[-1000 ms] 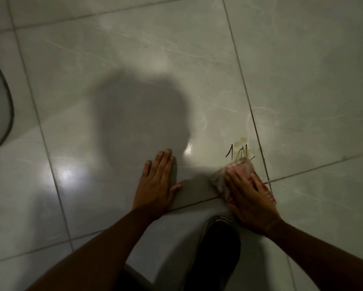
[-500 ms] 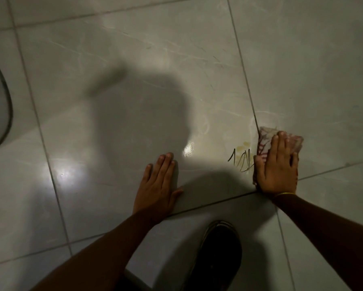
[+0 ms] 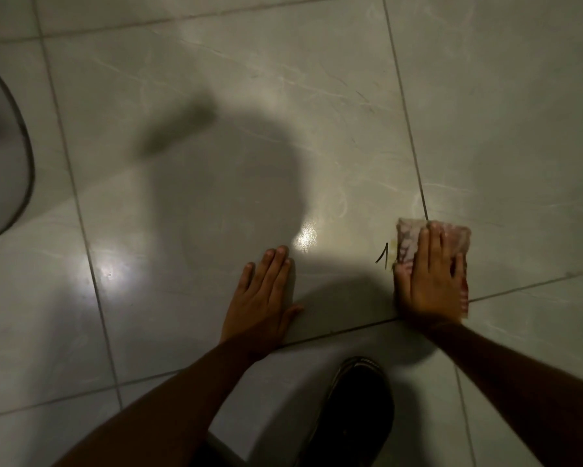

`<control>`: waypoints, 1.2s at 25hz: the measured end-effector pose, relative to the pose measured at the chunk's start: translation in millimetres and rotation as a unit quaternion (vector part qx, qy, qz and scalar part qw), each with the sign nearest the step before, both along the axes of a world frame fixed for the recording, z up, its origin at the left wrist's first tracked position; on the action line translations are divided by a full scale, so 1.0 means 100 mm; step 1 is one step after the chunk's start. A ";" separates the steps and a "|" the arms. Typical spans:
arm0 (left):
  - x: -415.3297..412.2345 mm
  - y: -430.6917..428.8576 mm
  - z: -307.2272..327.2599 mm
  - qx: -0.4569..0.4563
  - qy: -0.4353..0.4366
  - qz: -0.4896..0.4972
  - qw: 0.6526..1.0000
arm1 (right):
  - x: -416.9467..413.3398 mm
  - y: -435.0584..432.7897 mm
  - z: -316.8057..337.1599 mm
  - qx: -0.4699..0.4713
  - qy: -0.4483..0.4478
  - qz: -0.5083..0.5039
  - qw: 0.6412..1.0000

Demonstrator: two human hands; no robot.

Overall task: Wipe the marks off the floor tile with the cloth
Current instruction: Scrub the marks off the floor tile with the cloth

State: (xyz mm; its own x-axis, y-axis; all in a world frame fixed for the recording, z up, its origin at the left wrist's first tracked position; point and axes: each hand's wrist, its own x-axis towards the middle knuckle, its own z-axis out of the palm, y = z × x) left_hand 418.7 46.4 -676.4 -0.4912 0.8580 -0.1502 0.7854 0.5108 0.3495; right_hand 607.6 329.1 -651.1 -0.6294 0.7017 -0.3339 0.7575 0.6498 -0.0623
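My right hand (image 3: 430, 274) presses flat, fingers together, on the pink patterned cloth (image 3: 408, 242) at the tile's (image 3: 216, 79) near right corner; one dark mark (image 3: 382, 254) shows beside it. My left hand (image 3: 261, 298) lies flat on the tile.

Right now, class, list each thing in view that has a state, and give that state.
Left hand: flat on the floor tile, empty.
Right hand: pressed flat on the cloth.
Cloth: spread on the tile, across a grout line.
Marks: one dark stroke visible beside the cloth.

You're seeing a dim frame: glare spots on the floor tile (image 3: 216, 79) at centre and lower left, broad soft shadow mid-frame, bowed edges.
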 end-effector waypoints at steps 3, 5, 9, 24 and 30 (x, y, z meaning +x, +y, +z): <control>0.01 0.00 0.01 -0.004 -0.001 -0.004 1.000 | -0.58 0.36 0.01 0.003 0.026 0.017 1.000; 0.00 -0.01 0.01 -0.009 0.001 -0.007 1.000 | -0.63 0.37 -0.01 0.009 0.020 0.021 1.000; -0.03 -0.01 0.01 -0.009 -0.002 -0.016 1.000 | -0.01 0.07 0.01 -0.004 0.009 0.012 1.000; -0.02 -0.02 0.03 -0.019 0.007 -0.017 1.000 | -0.41 -0.74 -0.16 0.026 0.053 0.135 0.989; -0.03 -0.02 0.03 -0.014 -0.001 -0.017 1.000 | 0.75 -0.59 0.01 -0.003 -0.009 0.122 0.992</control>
State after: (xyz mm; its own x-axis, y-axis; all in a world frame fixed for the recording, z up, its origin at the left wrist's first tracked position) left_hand 415.6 44.5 -673.7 -0.4621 0.8694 -0.1751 0.8016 0.4940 0.3368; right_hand 682.3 269.8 -649.7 -0.7740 0.5268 -0.3513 0.5786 0.8138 -0.0542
